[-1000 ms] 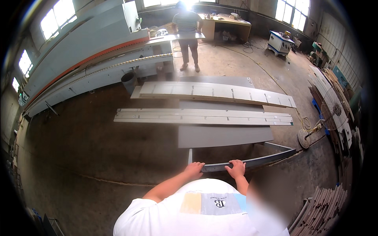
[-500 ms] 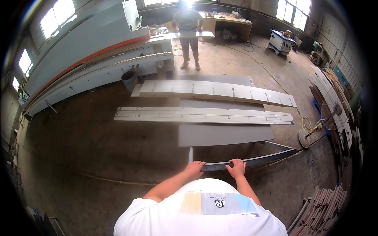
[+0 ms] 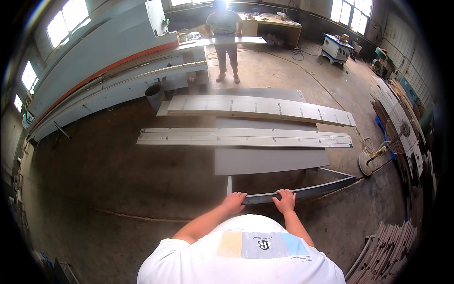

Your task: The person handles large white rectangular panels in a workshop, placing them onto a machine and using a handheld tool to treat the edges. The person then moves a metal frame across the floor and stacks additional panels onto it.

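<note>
From where I'm standing, the bare left hand and bare right hand are resting on the long grey metal rail, just beyond the white cloth shirt; whether either grip is closing, I can't tell. It's looking stiff, heavy, suiting wide-spaced holds.

1. A long grey machine with an orange strip stands on the left.
2. A dark round bin sits just beside it.
3. A co-worker in a striped top stands behind a pale panel.
4. Farther back is a wooden worktop, with small items on top.
5. A white machine with blue trim stands right of that.
6. A wire-caged fan stands near the right wall.
7. Thin strips lie piled at lower right.
</note>
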`<state>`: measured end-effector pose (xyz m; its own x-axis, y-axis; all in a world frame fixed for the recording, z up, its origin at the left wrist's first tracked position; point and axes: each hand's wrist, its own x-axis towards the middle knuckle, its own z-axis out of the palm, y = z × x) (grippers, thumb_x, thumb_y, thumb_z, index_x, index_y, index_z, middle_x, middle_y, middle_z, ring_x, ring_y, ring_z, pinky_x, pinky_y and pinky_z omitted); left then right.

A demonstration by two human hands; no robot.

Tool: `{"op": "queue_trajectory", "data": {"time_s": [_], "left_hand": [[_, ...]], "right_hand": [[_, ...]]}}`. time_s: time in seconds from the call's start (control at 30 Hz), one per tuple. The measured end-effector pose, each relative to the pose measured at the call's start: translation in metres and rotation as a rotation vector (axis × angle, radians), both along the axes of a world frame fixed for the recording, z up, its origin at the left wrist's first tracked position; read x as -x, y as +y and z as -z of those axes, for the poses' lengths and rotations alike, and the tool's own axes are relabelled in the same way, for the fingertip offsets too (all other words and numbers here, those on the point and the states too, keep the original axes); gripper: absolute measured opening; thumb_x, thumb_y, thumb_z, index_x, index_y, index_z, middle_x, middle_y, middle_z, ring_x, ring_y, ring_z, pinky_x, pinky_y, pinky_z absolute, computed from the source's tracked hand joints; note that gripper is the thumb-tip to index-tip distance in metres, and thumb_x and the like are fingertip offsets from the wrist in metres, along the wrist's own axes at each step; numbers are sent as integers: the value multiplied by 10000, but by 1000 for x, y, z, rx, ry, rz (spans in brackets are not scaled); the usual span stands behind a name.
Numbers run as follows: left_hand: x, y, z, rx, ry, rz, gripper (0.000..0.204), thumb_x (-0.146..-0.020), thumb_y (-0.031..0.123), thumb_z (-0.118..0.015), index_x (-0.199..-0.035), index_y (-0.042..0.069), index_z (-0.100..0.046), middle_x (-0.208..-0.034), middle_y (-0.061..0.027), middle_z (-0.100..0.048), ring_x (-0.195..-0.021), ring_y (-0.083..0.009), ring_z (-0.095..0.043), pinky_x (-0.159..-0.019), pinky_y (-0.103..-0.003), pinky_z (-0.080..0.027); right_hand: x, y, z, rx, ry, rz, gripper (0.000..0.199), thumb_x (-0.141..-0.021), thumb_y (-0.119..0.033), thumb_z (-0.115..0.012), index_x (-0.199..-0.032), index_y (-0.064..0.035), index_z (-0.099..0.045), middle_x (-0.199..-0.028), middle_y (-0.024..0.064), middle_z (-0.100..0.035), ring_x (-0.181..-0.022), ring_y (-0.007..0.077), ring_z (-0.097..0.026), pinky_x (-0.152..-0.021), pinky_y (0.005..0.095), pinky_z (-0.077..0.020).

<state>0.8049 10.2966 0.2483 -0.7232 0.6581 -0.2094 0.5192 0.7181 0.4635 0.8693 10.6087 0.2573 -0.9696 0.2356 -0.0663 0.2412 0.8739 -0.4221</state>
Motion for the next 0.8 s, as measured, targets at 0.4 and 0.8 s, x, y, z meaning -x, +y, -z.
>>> {"op": "queue_trajectory", "data": {"time_s": [0.4, 0.8], "left_hand": [[-4, -3, -12, -88, -9, -29, 598, -908, 210, -738, -1453, 32, -569, -1312, -197, -678, -1255, -389, -625, -1070, -506, -512], [-1, -2, -7, 16, 7, 1, 657, -922, 303, -729, -1505, 70, -534, -1323, -149, -656, -1236, -330, -626, -1074, -452, -505]], "right_hand": [[-1, -1, 3, 13, 23, 6, 402, -860, -358, -829, -1220, -196, -756, -1393, 3, -680, -1453, 267, -496, -1290, 659, -217], [0, 1, 6, 10, 46, -20, 409, -850, -342, -834, -1224, -200, -746, -1373, 10, -678, -1434, 271, -511, -1272, 683, -238]]}}
